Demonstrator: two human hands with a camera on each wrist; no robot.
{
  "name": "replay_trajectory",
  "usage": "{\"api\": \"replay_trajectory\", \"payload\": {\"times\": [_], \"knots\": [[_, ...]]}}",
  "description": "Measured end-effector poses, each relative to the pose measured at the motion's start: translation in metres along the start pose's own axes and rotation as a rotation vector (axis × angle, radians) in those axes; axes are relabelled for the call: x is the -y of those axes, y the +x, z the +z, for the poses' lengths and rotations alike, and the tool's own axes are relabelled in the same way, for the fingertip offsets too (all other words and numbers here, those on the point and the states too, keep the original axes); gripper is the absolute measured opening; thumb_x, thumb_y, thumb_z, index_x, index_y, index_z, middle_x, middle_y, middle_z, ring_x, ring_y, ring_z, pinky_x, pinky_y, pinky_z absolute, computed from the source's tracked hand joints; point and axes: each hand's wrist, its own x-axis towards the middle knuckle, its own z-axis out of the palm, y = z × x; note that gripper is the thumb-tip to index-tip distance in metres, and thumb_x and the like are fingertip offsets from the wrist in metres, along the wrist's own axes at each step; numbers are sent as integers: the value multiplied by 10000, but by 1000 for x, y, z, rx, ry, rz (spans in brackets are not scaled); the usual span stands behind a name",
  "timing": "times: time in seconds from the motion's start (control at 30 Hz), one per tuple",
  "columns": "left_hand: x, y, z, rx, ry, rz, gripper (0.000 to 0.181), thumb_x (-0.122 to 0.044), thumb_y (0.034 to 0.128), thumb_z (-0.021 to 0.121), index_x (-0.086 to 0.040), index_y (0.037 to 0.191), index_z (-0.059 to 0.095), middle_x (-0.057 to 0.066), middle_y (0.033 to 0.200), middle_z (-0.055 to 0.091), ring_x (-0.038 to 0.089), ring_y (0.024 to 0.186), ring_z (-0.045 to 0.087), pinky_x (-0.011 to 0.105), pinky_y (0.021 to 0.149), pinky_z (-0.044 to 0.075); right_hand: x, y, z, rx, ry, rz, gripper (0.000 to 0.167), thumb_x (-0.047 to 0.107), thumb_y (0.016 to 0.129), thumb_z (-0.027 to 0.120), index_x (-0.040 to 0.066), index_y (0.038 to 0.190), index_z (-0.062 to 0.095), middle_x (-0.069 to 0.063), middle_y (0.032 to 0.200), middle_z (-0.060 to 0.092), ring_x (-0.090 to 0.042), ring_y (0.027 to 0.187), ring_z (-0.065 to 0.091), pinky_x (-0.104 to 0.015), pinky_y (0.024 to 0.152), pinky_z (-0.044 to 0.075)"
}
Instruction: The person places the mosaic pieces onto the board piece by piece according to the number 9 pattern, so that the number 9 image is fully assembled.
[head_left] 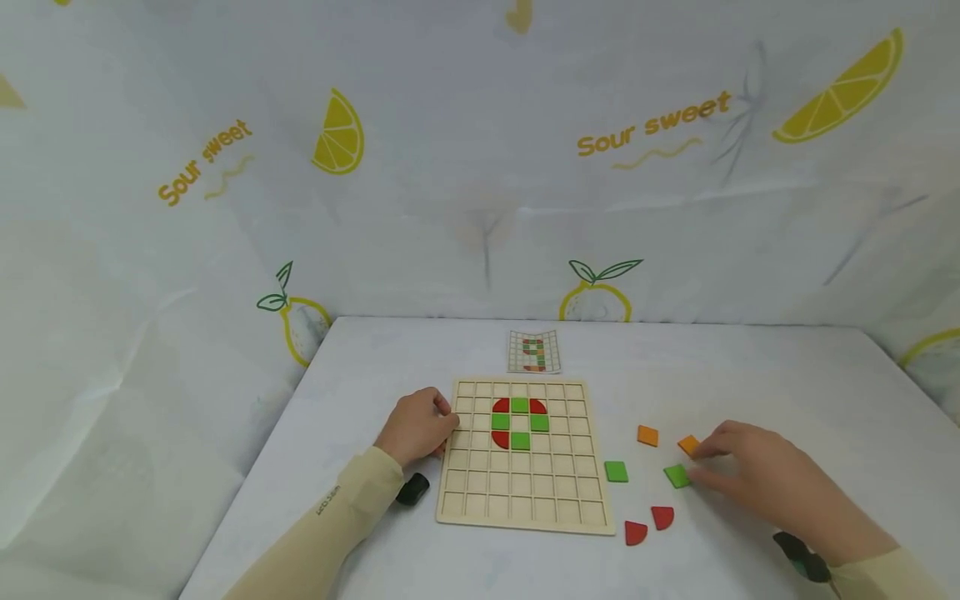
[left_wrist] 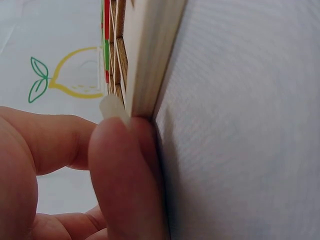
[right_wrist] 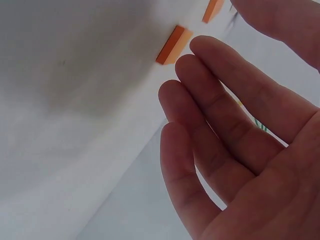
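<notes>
A light wooden grid board lies on the table, with red quarter-circle and green square tiles set in a ring in its upper cells. My left hand grips the board's left edge; in the left wrist view the thumb meets the board's side. Over the table to the right, my right hand has its fingers loosely extended, with the tips close to a green square tile and an orange square tile. Nothing lies in its palm in the right wrist view, where an orange tile appears beyond the fingertips.
Loose on the table between board and right hand are another orange tile, another green tile and two red quarter-circles. Behind the board lies a small pattern card. A white cloth with lemon prints hangs behind the table.
</notes>
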Motion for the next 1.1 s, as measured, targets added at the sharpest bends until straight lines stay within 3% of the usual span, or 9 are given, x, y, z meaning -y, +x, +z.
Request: {"api": "replay_trajectory", "payload": {"times": [0.27, 0.67, 0.9, 1.1], "knots": [[3, 3, -1, 4, 0, 3, 114, -209, 1005, 672, -99, 1018, 649, 30, 627, 691, 153, 541, 671, 276, 579, 486, -13, 8, -2, 10, 11, 44, 341, 319, 853, 909, 62, 1059, 819, -4, 992, 736, -266, 932, 678, -568, 875, 595], [2, 1, 0, -2, -14, 1, 113, -202, 1006, 676, -94, 1019, 646, 30, 626, 687, 153, 546, 670, 278, 596, 501, -13, 30, 3, 59, 18, 140, 355, 296, 842, 921, 21, 1030, 799, -93, 997, 756, -342, 959, 677, -612, 914, 582], [1, 2, 0, 4, -21, 1, 114, -206, 1005, 676, -97, 1021, 646, 28, 630, 685, 151, 544, 665, 281, 588, 503, -11, 37, 1, 58, 30, 125, 319, 240, 860, 899, 12, 1058, 793, -126, 1031, 757, -377, 992, 669, -626, 926, 578], [2, 3, -1, 2, -17, 5, 115, -209, 1006, 676, -98, 1014, 645, 26, 611, 677, 151, 530, 658, 279, 574, 495, 1, 43, -4, 33, 44, 42, 263, 210, 870, 876, 51, 1064, 797, -74, 1038, 766, -335, 993, 691, -595, 909, 595]]}}
